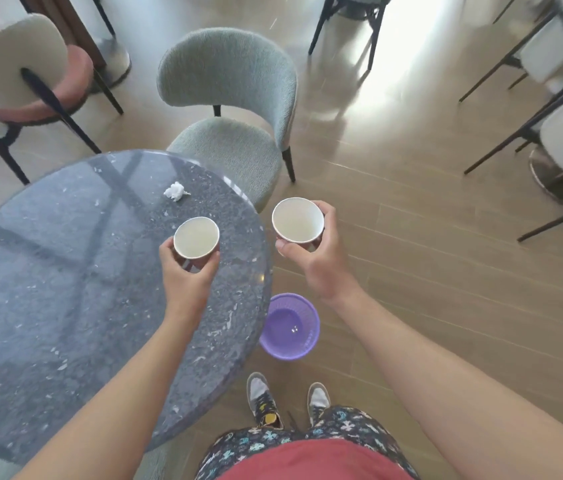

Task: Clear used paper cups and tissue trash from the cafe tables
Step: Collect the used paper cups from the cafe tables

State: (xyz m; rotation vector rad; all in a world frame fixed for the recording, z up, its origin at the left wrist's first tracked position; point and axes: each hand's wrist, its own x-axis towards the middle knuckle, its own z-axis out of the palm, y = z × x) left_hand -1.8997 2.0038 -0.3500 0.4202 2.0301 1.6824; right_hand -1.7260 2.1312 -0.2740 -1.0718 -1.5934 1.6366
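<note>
Both grips are full right now. The left grip (186, 271) is wrapped round a paper cup (196, 237) held over the dark stone counter (48, 271), near its right edge. I can't tell whether it's lifted or sitting on the stone. The right grip (321, 261) is curled round a second cup (297, 221), out past the counter's edge and over the wood floor (411, 271). Both cups are upright, long axis vertical, mouths straight up, and they look empty inside.

What matters next, I'd guess, is the purple basket (287, 351). It sits on the floor just beside the counter, mouth up, below the right grip and back toward the person's shoes (261, 400). So the second cup is the nearer one and only needs to come back and down. The left one has to clear the counter edge first. A crumpled tissue (176, 191) lies on the counter beyond the left cup, untouched.
</note>
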